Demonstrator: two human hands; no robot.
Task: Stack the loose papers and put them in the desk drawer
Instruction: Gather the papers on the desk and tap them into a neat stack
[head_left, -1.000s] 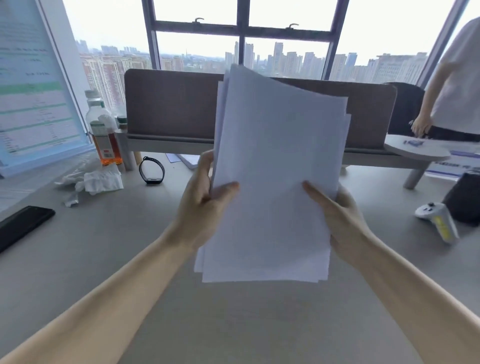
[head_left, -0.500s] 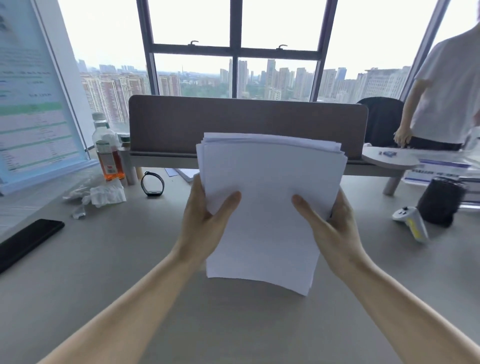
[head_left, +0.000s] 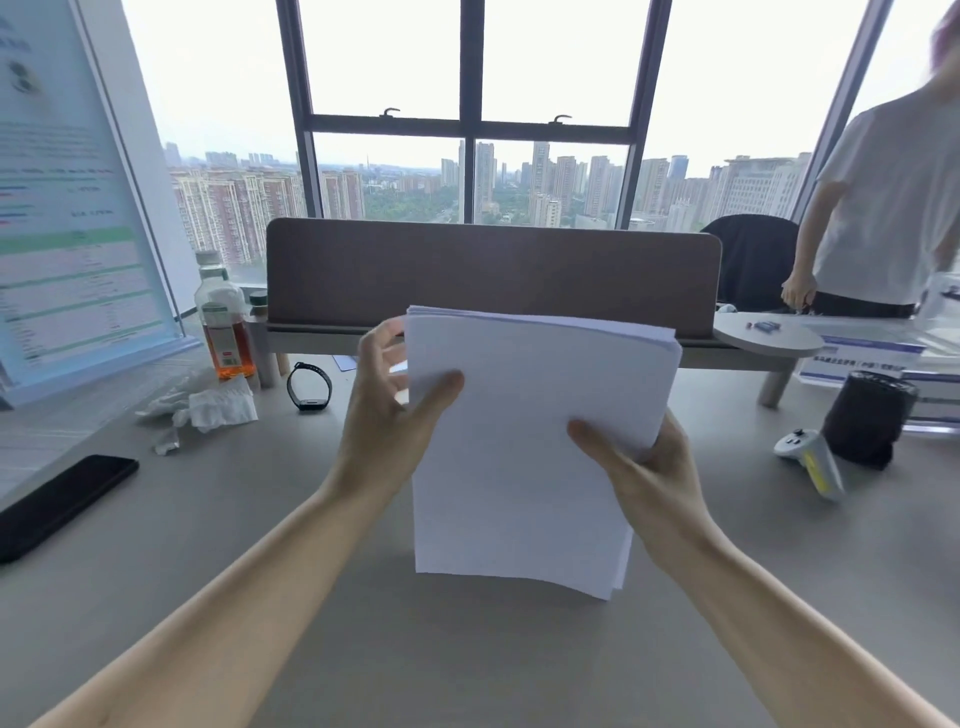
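A stack of white papers (head_left: 524, 441) is held upright above the grey desk (head_left: 467, 649), its sheets roughly lined up, its lower edge just above or on the desktop. My left hand (head_left: 387, 421) grips the stack's left edge, thumb across the front, fingers loosely spread behind. My right hand (head_left: 641, 467) clamps the right edge, thumb on the front and fingers behind. No drawer is in view.
A black phone (head_left: 57, 499) lies at the left edge. Crumpled tissue (head_left: 208, 408), a bottle of orange drink (head_left: 224, 317) and a black wristband (head_left: 310, 387) sit at back left. A white controller (head_left: 810, 460) and dark cylinder (head_left: 867, 415) sit right. A person (head_left: 883, 208) stands beyond.
The stack has dropped lower toward the desk and its sheets have squared up. The view has tilted up, and my left hand's fingers have loosened behind the left edge.
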